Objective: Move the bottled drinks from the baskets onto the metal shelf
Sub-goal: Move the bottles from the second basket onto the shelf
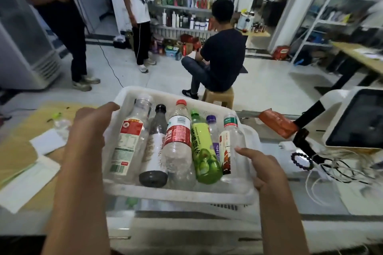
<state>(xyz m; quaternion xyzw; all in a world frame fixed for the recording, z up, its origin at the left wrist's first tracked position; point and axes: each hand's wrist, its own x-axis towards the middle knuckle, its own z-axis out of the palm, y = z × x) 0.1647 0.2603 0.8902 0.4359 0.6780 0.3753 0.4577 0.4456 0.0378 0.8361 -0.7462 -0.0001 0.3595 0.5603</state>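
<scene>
A white plastic basket [178, 194] is held up in front of me with several bottles lying side by side in it. From left: a clear bottle with a red and white label [127, 141], a dark bottle with a black cap [155, 149], a clear bottle with a red label [178, 141], a green tea bottle [204, 153], a small purple-capped bottle [213, 130] and a clear green-labelled bottle [228, 143]. My left hand [89, 128] grips the basket's left rim. My right hand [263, 170] grips its right rim. White metal shelves [323, 20] stand at the far right.
A second white basket [186, 211] sits under the held one on a glass counter. A screen device [356, 122], cables and a bead bracelet [301, 160] lie to the right. Papers [29, 174] lie left. A person sits on a stool [219, 95] ahead; two others stand left.
</scene>
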